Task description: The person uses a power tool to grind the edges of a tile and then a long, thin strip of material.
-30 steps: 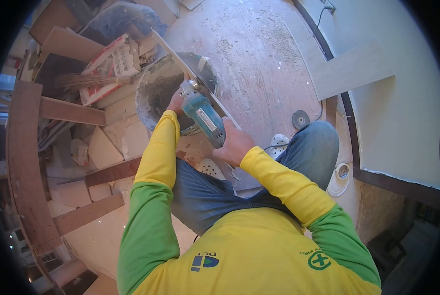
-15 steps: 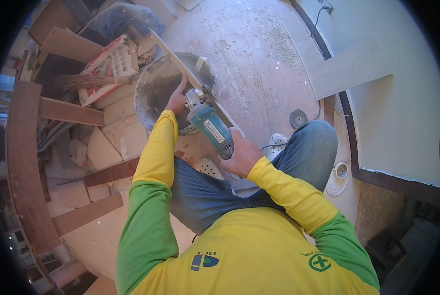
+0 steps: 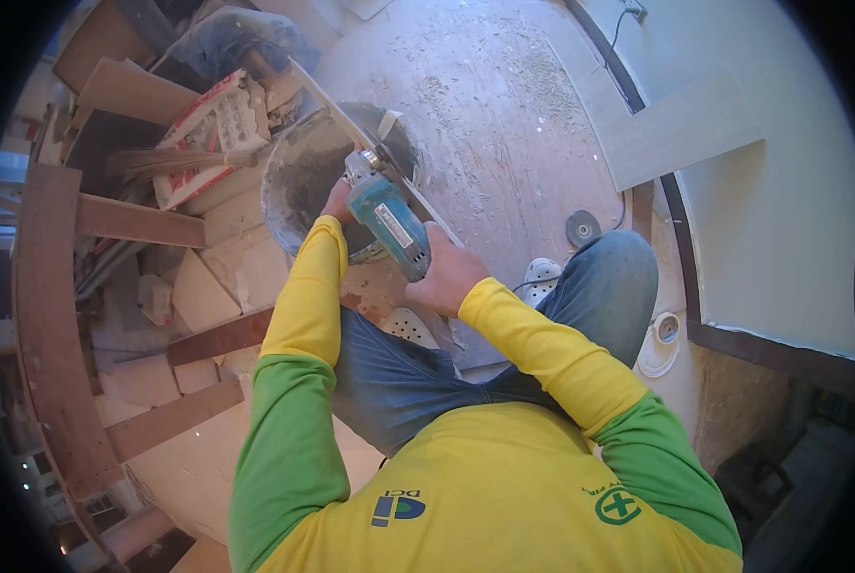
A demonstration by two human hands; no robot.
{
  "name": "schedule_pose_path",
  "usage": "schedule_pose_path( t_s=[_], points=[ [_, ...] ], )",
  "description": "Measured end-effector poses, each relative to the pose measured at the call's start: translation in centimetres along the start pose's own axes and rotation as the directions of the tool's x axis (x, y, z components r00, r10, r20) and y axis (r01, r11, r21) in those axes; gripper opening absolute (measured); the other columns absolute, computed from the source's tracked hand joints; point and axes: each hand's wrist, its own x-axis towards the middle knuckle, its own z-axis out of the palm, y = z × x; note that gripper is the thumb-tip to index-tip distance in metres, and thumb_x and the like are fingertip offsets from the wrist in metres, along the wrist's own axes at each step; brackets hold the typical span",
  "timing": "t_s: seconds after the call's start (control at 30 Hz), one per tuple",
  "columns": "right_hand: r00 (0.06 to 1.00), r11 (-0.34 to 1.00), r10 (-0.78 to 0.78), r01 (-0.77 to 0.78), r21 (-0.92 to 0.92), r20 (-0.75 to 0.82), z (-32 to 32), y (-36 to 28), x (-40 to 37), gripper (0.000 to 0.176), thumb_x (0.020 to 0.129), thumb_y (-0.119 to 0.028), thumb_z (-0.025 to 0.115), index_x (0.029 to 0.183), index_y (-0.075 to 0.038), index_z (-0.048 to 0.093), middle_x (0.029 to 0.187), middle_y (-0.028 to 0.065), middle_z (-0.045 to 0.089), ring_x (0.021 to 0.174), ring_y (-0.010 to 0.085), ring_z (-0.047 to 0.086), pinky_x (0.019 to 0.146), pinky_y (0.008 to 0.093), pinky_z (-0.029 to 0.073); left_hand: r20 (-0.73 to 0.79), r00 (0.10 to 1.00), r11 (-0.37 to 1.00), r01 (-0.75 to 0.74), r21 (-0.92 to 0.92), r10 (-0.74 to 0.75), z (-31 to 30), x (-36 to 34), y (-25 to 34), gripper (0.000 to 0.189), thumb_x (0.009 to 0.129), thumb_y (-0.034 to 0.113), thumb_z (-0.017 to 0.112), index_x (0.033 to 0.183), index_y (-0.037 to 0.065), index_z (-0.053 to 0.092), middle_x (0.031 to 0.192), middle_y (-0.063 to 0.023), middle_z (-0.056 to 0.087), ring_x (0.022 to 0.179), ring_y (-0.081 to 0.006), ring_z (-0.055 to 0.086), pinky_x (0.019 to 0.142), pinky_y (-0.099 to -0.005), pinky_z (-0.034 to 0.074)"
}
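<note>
My right hand (image 3: 446, 274) is wrapped round the rear of a teal angle grinder (image 3: 389, 227). The grinder's metal head and disc lie against a long, narrow tile strip (image 3: 324, 95), which slants across the top of a bucket (image 3: 276, 196). My left hand (image 3: 337, 203) grips the strip from its left side, and the grinder's head covers most of its fingers. Grey residue coats the inside of the bucket.
A spare disc (image 3: 582, 229) lies on the dusty floor by my right knee. At the right, a cut tile (image 3: 690, 134) leans by the wall. Wooden planks (image 3: 55, 325), a broom (image 3: 184, 160) and a torn bag (image 3: 219, 124) crowd the left. A white ring-shaped object (image 3: 658, 349) sits at lower right.
The grinder and my right hand have moved up and left along the tile strip. The grinder's head now hides more of my left hand, which stays about where it was.
</note>
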Motion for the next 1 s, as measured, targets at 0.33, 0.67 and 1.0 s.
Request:
schedule_pose_path(
  t_s=[0.33, 0.67, 1.0],
  points=[
    [1.000, 1.000, -0.006, 0.006, -0.018, 0.018, -0.4, 1.3, -2.0, 0.084, 0.076, -0.027, 0.074, 0.144, 0.001, 0.035, 0.108, 0.0348, 0.068, 0.105, 0.0503, 0.066, 0.094, 0.0518, 0.052, 0.358, 0.931, 0.651, 0.230, -0.723, 0.068, -2.0, 3.1, -2.7, 0.066, 0.101, 0.004, 0.060, 0.161, 0.010, 0.033, 0.126, -0.0021, 0.064, 0.110, -0.0163, 0.060, 0.100, -0.0286, 0.049],
    [1.000, 1.000, -0.025, 0.025, -0.018, -0.012, -0.3, 2.8, -4.4, 0.087, 0.075, -0.033, 0.077, 0.144, 0.000, 0.037, 0.111, 0.0335, 0.068, 0.104, 0.0499, 0.067, 0.092, 0.0520, 0.054, -0.068, 0.989, 0.973, -0.118, 0.197, 0.133, -1.4, 1.6, -2.5, 0.102, 0.087, 0.001, 0.076, 0.167, 0.022, 0.016, 0.154, -0.0086, 0.048, 0.125, -0.0135, 0.052, 0.106, -0.0246, 0.042],
    [1.000, 1.000, 0.022, -0.022, 0.014, 0.014, -0.7, -0.4, -0.7, 0.082, 0.075, -0.027, 0.072, 0.144, 0.000, 0.036, 0.113, 0.0341, 0.067, 0.107, 0.0493, 0.065, 0.095, 0.0515, 0.052, -0.066, 0.957, 0.857, -0.222, 0.465, 0.284, 1.2, -0.3, 1.5, 0.075, 0.099, 0.013, 0.065, 0.164, 0.012, 0.026, 0.129, -0.0047, 0.063, 0.112, -0.0161, 0.060, 0.103, -0.0292, 0.048]
  ],
)
